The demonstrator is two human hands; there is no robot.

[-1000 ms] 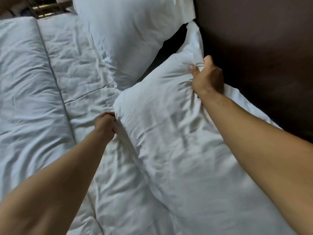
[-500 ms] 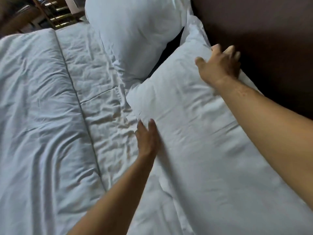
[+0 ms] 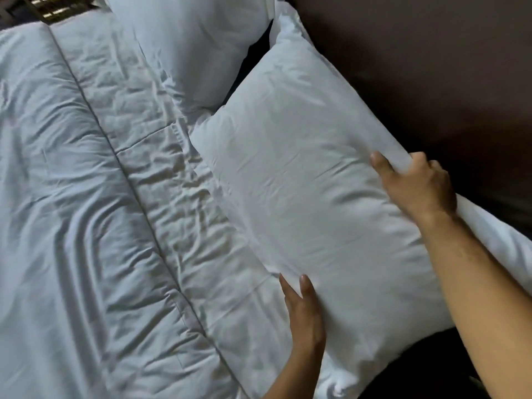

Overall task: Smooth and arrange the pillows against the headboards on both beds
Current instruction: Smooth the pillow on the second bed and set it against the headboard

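Against the dark headboard [image 3: 431, 82], the near pillow [image 3: 302, 182] lies between both hands (right grip [image 3: 417, 185] clutching its edge, left [image 3: 303, 315] flat).

Count of items in view. Pillows: two, both white. The near pillow [image 3: 311, 203] lies at right along the headboard [image 3: 431, 82]; the far pillow [image 3: 190, 44] sits beyond it, partly cut off by the top edge. Headboards: one, dark. Duvets: one, white and creased [image 3: 86, 211], filling the left. Hands: two (both bare), the left hand [image 3: 303, 315] near, at the pillow's lower edge, the right hand [image 3: 417, 185] at its headboard side.
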